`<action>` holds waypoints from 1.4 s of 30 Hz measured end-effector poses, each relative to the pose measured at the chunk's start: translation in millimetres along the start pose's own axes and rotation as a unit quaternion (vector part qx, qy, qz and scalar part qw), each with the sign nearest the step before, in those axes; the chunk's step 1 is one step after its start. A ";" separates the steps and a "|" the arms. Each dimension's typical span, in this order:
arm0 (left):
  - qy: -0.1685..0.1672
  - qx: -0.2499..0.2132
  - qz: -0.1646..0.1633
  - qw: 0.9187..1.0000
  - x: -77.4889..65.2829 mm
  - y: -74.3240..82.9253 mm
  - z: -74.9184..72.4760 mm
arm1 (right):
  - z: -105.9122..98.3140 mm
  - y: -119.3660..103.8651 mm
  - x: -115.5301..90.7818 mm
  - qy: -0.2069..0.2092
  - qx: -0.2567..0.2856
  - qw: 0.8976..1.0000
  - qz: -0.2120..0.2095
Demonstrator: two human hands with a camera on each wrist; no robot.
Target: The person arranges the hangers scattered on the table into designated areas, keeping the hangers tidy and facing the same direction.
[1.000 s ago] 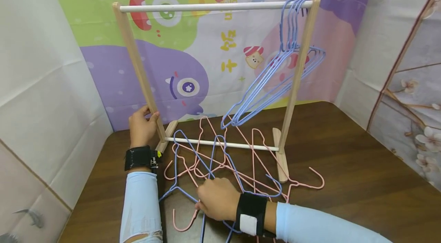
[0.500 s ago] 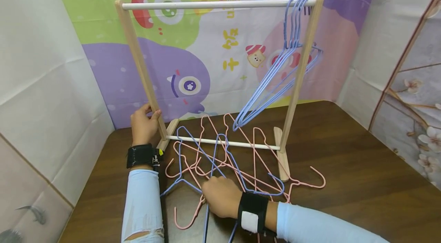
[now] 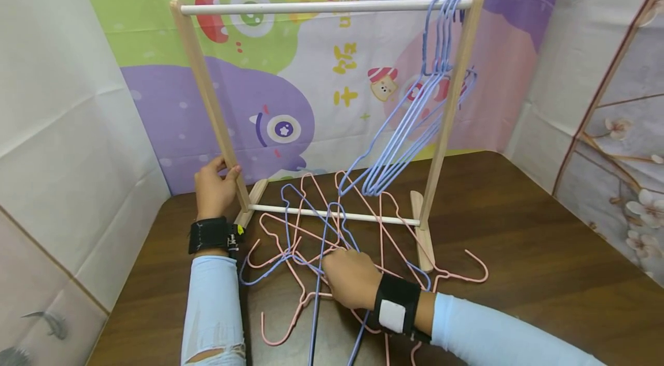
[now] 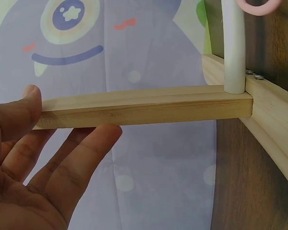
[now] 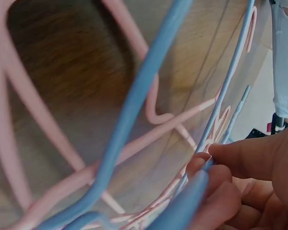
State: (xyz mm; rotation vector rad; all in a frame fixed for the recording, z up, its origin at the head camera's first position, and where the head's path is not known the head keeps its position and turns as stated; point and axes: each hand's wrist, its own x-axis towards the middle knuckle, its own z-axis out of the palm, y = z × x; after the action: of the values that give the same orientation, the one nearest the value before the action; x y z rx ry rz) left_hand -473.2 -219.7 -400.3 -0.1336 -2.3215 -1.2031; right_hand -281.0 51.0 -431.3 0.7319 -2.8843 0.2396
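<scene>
In the head view my left hand (image 3: pixel 215 190) grips the left wooden post (image 3: pixel 204 86) of a hanger rack low down. The left wrist view shows the thumb above the post (image 4: pixel 149 108) and the fingers under it. My right hand (image 3: pixel 353 279) pinches a blue hanger (image 3: pixel 284 204) over the pile on the table. Its hook points left. In the right wrist view thumb and forefinger close on the blue rod (image 5: pixel 182 206); part of it is hidden by the fingers. Several pink hangers (image 3: pixel 383 227) lie tangled beneath and around, with another blue hanger (image 3: pixel 317 297) among them.
Several blue hangers (image 3: pixel 396 135) hang at the right end of the white top rail (image 3: pixel 321 7). The lower white bar (image 3: pixel 373 218) runs behind the pile. A patterned cloth (image 3: pixel 290 55) backs the brown table (image 3: pixel 544 251); pale walls stand at both sides.
My right hand has moved right and slightly away from me, drawing the blue hanger along over the pile. The hanging blue hangers have swung slightly. My left hand keeps its place on the post.
</scene>
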 end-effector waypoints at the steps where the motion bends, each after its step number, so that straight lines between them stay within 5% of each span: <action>1: 0.000 0.000 -0.001 1.000 0.0 0.0 0.0 | -0.7 1.7 -0.1 -0.002 -0.001 1.000 0.005; 12: 0.000 -0.001 0.000 1.000 -0.1 -2.2 -1.0 | -7.0 25.3 -9.3 0.008 -0.001 1.000 0.006; 32: 0.005 0.007 0.005 1.000 1.1 -2.6 1.1 | -38.0 50.7 -13.0 0.094 0.119 0.988 0.040; 37: 0.004 0.010 0.004 1.000 0.8 -2.4 1.1 | -44.2 45.5 -14.8 0.111 0.188 0.975 0.044; 42: 0.006 0.014 0.006 1.000 0.8 -2.1 0.8 | -58.2 30.5 -15.1 0.097 0.290 0.950 0.054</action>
State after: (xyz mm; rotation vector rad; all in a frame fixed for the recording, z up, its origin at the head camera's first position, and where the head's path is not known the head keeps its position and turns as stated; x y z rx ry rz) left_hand -474.8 -220.5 -401.8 -0.1313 -2.3228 -1.1626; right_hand -276.1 95.5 -381.0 0.5795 -2.6665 1.1395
